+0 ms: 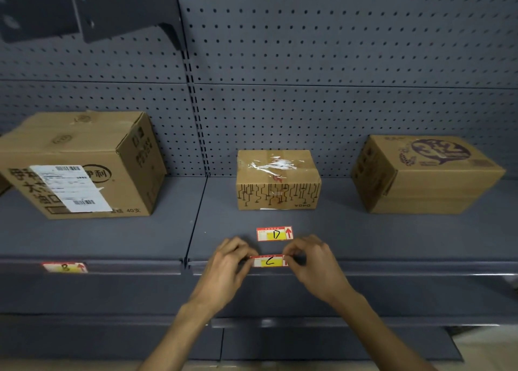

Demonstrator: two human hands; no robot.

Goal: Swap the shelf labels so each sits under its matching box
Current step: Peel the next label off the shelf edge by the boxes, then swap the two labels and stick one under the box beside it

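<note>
Seating the C label in the shelf-edge strip, low centre of the frame

My left hand and right hand each pinch one end of the C label, holding it against the shelf's front rail, directly below the middle box. The D label lies loose on the shelf just above my hands, between them and that box; a B label sits in the rail at lower left, under the big box. To do this well I judge I should keep the card level, tuck one long edge into the strip first, then press both ends evenly so it doesn't bow or pop out
</note>
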